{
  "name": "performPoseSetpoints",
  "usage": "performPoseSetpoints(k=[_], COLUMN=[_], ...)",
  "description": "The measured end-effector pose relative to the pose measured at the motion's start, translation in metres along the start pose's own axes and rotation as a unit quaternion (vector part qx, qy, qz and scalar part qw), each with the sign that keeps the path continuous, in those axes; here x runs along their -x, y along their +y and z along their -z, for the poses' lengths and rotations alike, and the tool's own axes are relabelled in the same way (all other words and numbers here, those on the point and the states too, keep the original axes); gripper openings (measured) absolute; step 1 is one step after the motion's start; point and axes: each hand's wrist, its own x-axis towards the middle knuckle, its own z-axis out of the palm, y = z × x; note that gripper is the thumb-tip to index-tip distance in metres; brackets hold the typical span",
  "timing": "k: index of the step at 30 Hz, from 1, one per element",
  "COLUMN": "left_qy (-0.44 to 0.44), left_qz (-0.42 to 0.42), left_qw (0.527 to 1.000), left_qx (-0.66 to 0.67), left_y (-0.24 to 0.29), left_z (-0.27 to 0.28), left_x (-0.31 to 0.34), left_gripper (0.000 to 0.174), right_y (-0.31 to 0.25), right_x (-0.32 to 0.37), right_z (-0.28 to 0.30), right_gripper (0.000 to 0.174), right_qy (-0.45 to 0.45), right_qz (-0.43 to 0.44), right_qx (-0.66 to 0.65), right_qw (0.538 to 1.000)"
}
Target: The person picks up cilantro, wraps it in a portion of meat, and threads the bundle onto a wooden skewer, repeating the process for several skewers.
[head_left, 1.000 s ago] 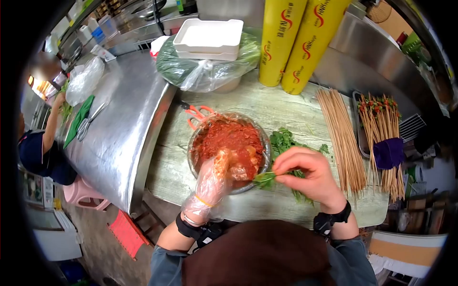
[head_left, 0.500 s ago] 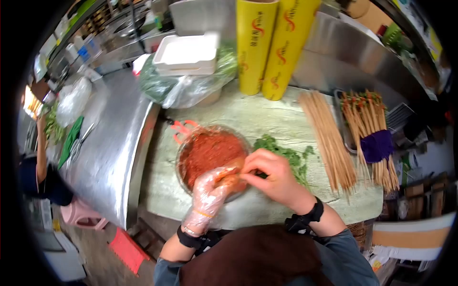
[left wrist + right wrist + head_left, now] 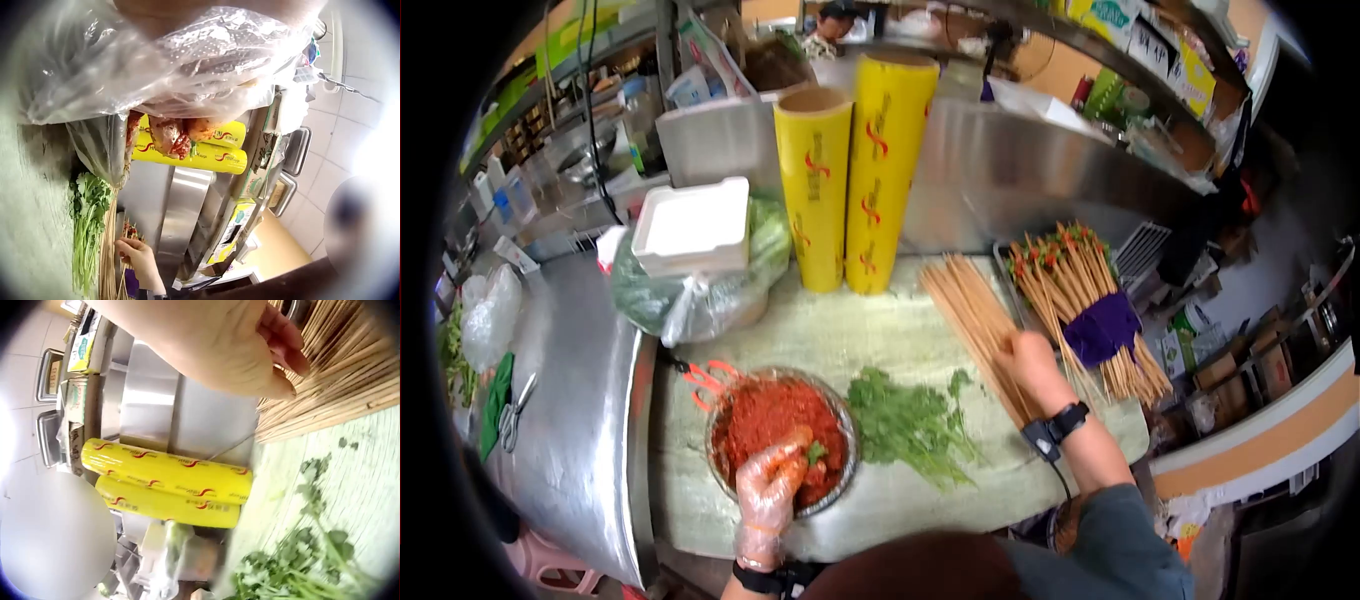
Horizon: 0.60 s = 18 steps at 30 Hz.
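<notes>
Left side first: the left hand (image 3: 766, 485), in a clear plastic glove smeared red, hangs over the round metal bowl (image 3: 852, 437) of coarse red mixture (image 3: 762, 412), its fingers curled and pinching a small green leafy sprig (image 3: 816, 453). And over on the other side, the bare right hand (image 3: 1032, 365) is right on the sheaf of thin, bare wooden skewers (image 3: 963, 315), fingers bent at its right-hand edge; whether a skewer is between those fingertips, I cannot tell. Here's the relation that counts: the sheaf lies flat on the pale green wood-grain tabletop (image 3: 820, 345), to the right of the bowl, its long axis slanting in the head view from far left to near right, and the right hand meets it from the right side, nearer the close ends than the far ones. The left hand is well apart, with a loose spread of green leafy herbs (image 3: 907, 425) lying between bowl and sheaf. Just beyond the right hand, a second bundle, loaded skewers with red and green tips (image 3: 1060, 250), sits under a purple cloth (image 3: 1103, 327).
</notes>
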Motion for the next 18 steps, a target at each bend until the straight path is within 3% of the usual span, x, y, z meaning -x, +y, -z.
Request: performPoseSetpoints(k=[2,4,10,18], left_qy=[0.011,-0.004,-0.023,-0.045], left_qz=[-0.002,-0.004,0.021,0.017], left_qw=[1.0,1.0,0.998,0.999], left_qx=[0.015,-0.007,0.054,0.011], left_y=[-0.007,-0.012,0.002,-0.003], left_z=[0.001,0.008,0.004,0.007], left_x=[0.0,-0.001,0.0,0.001], left_gripper=[0.029,0.029,0.028,0.029], right_y=[0.008,0.016,0.027,0.011], right_x=[-0.005,-0.008,-0.016,0.001], right_z=[-0.011,-0.025,-0.008,0.027], right_gripper=[0.024,0.019,0.016,0.024], right_qy=[-0.046,-0.035,-0.096,-0.056], right_qz=[-0.034,-0.032,-0.067,-0.051], right_qx=[0.029,0.051,-0.011,-0.081], right_qw=[0.998,0.998,0.993,0.994])
